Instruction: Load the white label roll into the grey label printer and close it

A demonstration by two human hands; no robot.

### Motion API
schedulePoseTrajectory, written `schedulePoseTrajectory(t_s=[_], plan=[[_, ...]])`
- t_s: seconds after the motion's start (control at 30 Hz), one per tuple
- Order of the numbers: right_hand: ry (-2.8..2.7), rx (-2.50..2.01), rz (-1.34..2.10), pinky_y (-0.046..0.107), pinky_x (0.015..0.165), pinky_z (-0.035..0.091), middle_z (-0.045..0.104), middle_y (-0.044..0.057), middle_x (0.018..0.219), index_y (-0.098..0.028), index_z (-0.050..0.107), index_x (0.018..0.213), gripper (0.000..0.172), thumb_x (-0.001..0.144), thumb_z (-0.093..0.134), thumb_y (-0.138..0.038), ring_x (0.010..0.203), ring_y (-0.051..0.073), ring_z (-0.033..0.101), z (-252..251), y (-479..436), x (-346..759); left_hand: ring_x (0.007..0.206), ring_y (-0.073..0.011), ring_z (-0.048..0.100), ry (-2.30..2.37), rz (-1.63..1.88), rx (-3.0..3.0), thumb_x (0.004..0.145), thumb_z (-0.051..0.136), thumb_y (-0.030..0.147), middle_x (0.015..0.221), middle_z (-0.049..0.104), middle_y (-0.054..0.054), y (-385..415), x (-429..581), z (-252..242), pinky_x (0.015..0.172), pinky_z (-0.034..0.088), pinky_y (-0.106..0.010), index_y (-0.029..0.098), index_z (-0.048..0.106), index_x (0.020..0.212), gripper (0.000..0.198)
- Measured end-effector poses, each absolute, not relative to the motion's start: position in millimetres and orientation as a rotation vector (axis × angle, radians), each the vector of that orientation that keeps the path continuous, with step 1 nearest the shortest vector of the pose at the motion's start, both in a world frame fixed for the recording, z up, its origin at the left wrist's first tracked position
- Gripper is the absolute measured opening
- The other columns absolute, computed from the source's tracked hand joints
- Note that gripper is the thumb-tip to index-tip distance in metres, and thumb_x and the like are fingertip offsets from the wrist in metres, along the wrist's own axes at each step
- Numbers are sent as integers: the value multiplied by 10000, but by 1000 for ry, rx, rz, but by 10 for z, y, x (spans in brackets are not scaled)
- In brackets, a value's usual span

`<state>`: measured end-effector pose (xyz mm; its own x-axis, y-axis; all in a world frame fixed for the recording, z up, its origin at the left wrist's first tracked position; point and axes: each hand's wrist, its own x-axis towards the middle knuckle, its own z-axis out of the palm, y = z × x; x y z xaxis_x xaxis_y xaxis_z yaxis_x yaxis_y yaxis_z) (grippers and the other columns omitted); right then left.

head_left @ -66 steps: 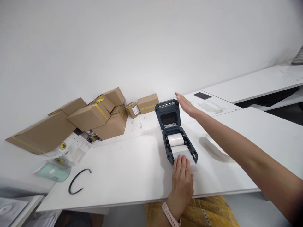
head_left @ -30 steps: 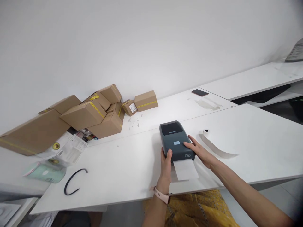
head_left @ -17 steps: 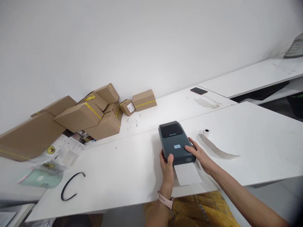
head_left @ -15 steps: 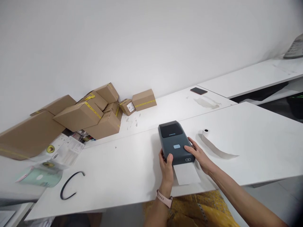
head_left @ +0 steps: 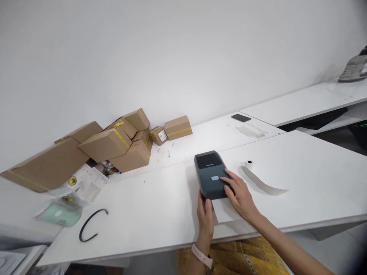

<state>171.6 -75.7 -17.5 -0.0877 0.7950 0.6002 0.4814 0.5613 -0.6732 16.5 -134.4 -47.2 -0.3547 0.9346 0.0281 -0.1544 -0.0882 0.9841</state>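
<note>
A dark grey label printer [head_left: 208, 172] sits shut on the white table [head_left: 155, 202]. A white label strip [head_left: 222, 211] sticks out of its front slot. My right hand [head_left: 239, 194] lies over the printer's front right corner with fingers spread, fingertips by the small light button. My left hand [head_left: 205, 217] rests on the table just in front of the printer's left corner, fingers straight and together, beside the label strip. A pink watch is on that wrist.
A near-empty paper roll with a trailing strip [head_left: 259, 178] lies right of the printer. Several cardboard boxes [head_left: 114, 141] are piled at the back left, with papers and a green roll [head_left: 59, 214]. A black curved cable [head_left: 91, 225] lies near the front. A phone [head_left: 241, 117] rests farther back.
The printer's lid, open 2.2 s ago, is shut. My left hand has slipped off the printer's side onto the table, and my right hand has slid over the front corner.
</note>
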Motion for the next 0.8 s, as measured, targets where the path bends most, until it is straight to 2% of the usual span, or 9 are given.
schedulePoseTrajectory(t_s=[0.1,0.17,0.3,0.4,0.57,0.8], plan=[[-1892,-1002,165,491,1083,353,496,88,1433,-252,570,1226,300,942,481,-285,1376,277,366,-174,-785,1714,1311,-263,506,1146,1641,771,902,477,590,1378,578,-130,-1311,63,-599,1126,367,-400,158,619,1279,591],[-1944,-1022,88,498,1072,353,502,92,1421,-254,556,1263,339,932,507,-309,1370,291,362,-165,-772,1722,1257,-271,557,1060,1661,684,900,469,605,1315,625,-143,-1274,4,-638,1110,388,-419,140,664,1215,595],[-2027,-1108,-46,524,1058,325,523,81,1380,-306,570,1294,393,912,549,-395,1301,311,410,-132,-730,1733,1223,-281,585,1008,1688,595,859,541,608,1254,662,-155,-1245,-41,-663,1108,392,-433,135,710,1140,576],[-2043,-1158,-116,528,1049,310,547,75,1344,-328,601,1262,370,906,558,-422,1244,308,445,-95,-719,1719,1208,-284,596,1003,1695,577,857,552,605,1233,673,-159,-1248,-35,-672,1107,392,-438,125,715,1127,574],[-2006,-1195,-145,539,1052,288,595,80,1275,-301,639,1185,310,908,556,-412,1205,309,472,-42,-722,1650,1210,-273,595,1004,1695,560,865,567,567,1241,673,-139,-1238,-34,-693,1103,399,-424,139,719,1121,522],[-1960,-1183,-101,530,1057,302,592,74,1300,-297,617,1219,308,931,517,-343,1265,310,445,-99,-718,1605,1200,-268,602,1028,1692,557,865,567,560,1230,678,-139,-1236,-38,-682,1093,412,-412,144,724,1116,510]])
